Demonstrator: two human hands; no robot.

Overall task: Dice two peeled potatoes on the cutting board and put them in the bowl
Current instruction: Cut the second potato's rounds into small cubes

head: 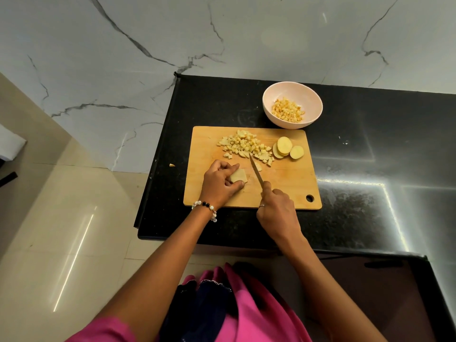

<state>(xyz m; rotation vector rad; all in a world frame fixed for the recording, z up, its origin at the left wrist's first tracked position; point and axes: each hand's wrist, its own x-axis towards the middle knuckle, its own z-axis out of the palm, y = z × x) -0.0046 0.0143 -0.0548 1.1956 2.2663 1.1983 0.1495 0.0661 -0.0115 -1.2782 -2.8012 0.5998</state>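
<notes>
From the head view, the left hand pins a potato piece on the cutting board near the counter's front edge, fingers curled clear of the knife the right hand grips, the bowl of dice waiting behind.

**Counts on the counter**

One wooden cutting board. One pale bowl. One knife. Three round potato slices at board's far right, overlapping. One potato chunk under the fingers. Two heaps of dice: one pile on board, one pile in bowl; cubes too many and small to count. One stray bit off the board. Two hands: left hand, right hand. One beaded bracelet.
</notes>
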